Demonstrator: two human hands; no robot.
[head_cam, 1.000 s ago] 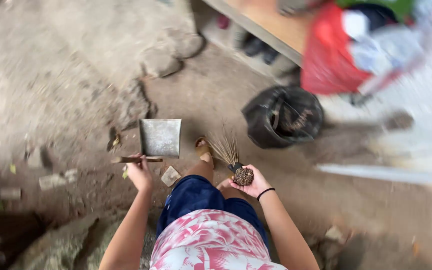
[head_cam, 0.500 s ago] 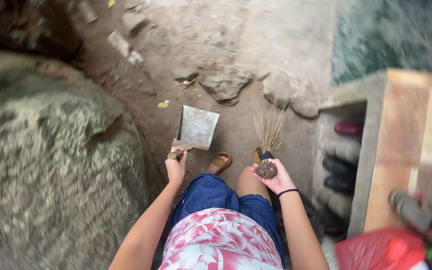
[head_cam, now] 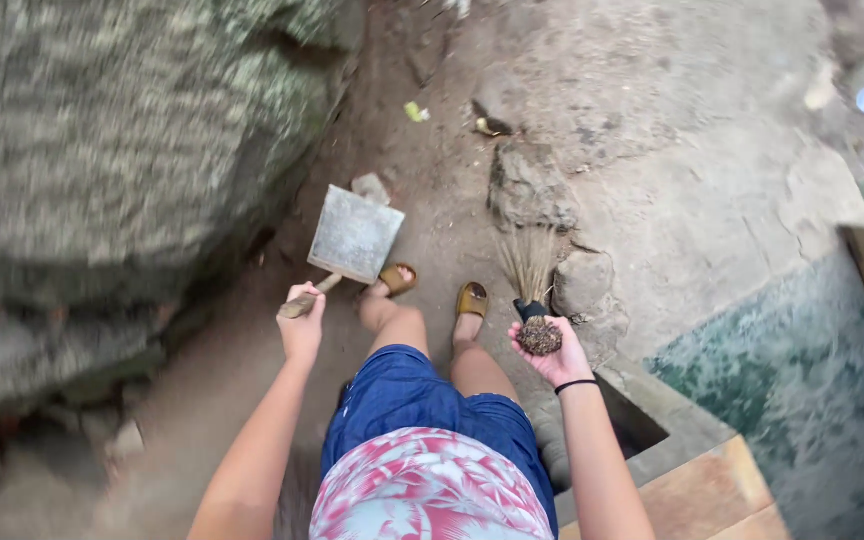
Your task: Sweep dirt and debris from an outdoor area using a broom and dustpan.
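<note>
dustpan: flat grey metal pan, held out in front of the person over the dirt path, tilted, mouth pointing away. its wooden handle runs back and down into the left hand, which is wrapped tight around the handle end. pan is off the ground, as far as the blur lets me judge.

broom: short bundle of thin straw bristles, bound with a dark band near the butt. right hand grips the butt end, palm up, fingers curled round it, bristles fanning forward and down toward the ground. black band on that wrist.

hands are well apart, one on each side of the legs. between them: two feet in tan sandals on the dirt, blue shorts, red-and-white patterned shirt at the bottom edge.

around: big grey boulder fills the left side, just beside the dustpan. a smaller rock sits ahead of the broom bristles, another rock just right of them. scraps of litter on the path further ahead. wooden plank at lower right, greenish concrete surface beside it.
</note>
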